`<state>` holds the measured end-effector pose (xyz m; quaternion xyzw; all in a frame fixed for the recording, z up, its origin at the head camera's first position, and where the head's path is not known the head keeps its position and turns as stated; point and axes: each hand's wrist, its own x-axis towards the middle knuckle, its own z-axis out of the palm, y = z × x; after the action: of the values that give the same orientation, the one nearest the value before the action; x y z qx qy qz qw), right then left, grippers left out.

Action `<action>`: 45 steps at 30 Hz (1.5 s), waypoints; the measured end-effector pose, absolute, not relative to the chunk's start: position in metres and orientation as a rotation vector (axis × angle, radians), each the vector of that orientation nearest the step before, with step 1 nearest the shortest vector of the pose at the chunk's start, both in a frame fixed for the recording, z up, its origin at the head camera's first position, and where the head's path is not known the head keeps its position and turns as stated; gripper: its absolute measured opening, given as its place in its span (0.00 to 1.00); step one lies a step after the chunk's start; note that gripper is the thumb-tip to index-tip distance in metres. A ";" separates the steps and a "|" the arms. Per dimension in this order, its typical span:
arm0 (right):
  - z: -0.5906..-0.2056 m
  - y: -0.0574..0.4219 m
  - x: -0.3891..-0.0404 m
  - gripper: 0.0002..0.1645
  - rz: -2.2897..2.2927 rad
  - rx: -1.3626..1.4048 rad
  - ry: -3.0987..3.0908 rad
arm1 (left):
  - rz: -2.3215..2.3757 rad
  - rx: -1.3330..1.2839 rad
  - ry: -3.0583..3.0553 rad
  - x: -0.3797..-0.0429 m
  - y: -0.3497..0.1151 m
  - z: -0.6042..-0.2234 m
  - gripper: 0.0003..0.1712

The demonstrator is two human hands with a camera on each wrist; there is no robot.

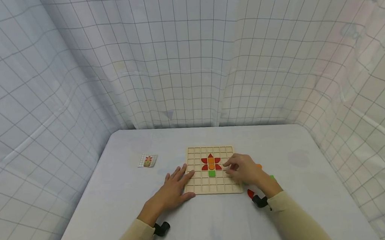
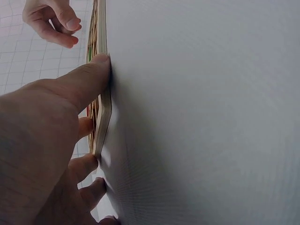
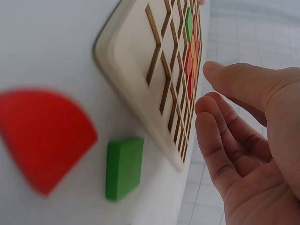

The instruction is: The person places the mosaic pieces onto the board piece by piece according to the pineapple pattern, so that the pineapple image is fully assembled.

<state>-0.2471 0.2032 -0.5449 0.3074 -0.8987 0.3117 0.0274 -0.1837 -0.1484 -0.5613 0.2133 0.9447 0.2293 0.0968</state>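
Observation:
A pale wooden grid board (image 1: 203, 189) lies on the white table. Its cells hold a flower-like figure: a red triangle (image 1: 210, 156) on top, an orange square (image 1: 210, 160) and orange circle (image 1: 211, 167) in the middle, red petal pieces around them, and a green square (image 1: 212, 173) below. My left hand (image 1: 172, 193) rests with spread fingers at the board's left edge, thumb against its near-left corner. Over the right side hovers my right hand (image 1: 245, 167), fingers softly bent; thumb and fingertips are apart, with nothing between them in the right wrist view.
A small card (image 1: 148, 160) printed with a similar flower lies left of the board. Loose pieces lie right of it: a red rounded piece (image 3: 47, 136), a green block (image 3: 124, 168) and an orange piece (image 1: 258, 166), partly behind my right hand. Gridded white curtains (image 1: 181, 60) surround the table.

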 end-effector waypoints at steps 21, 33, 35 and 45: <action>-0.550 0.284 -0.244 0.20 0.939 0.581 -3.010 | 0.680 0.655 2.789 -0.183 -0.151 -0.561 0.49; -0.553 0.309 -0.236 0.18 0.972 0.610 -3.046 | 0.691 0.654 2.794 -0.183 -0.150 -0.562 0.50; -0.554 0.312 -0.235 0.17 0.996 0.601 -3.055 | 0.689 0.650 2.793 -0.183 -0.150 -0.562 0.50; -0.555 0.313 -0.236 0.12 1.073 0.600 -3.045 | 0.698 0.659 2.798 -0.181 -0.149 -0.560 0.49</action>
<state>-0.2356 0.3131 -0.5549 0.1822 -0.9249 0.3260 -0.0713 -0.1812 -0.1494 -0.5597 0.2219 0.9419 0.2350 0.0916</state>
